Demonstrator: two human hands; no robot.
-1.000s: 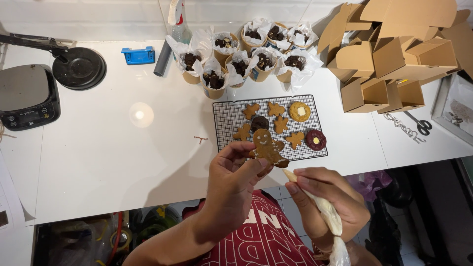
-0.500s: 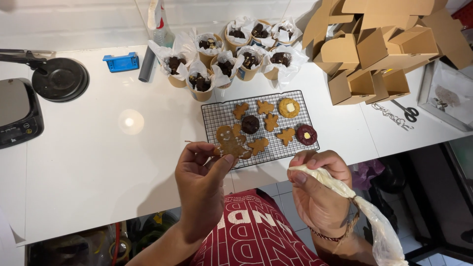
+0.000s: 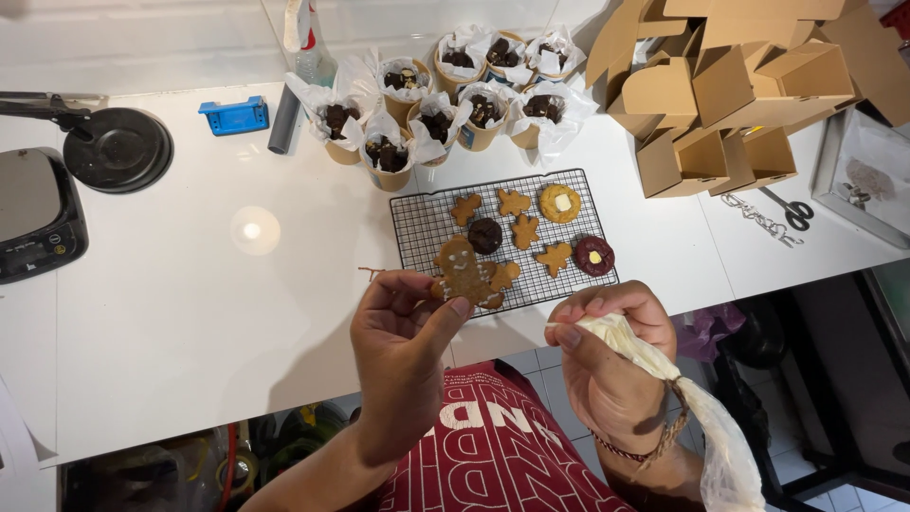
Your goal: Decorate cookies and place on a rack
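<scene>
My left hand (image 3: 403,327) pinches a gingerbread man cookie (image 3: 464,273) by its lower edge, above the desk's (image 3: 190,322) near edge, just in front of the wire rack (image 3: 417,223). Its long axis tilts, head toward the desk's far left. It looks light, stiff and brittle, best held by the rim. My right hand (image 3: 607,365) is clamped on a soft piping bag (image 3: 664,379).

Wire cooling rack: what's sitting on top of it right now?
On the wire cooling rack lie small gingerbread figures, a dark cookie, a golden cookie and a red cookie. The left hand and its gingerbread man hide the near corner.
</scene>
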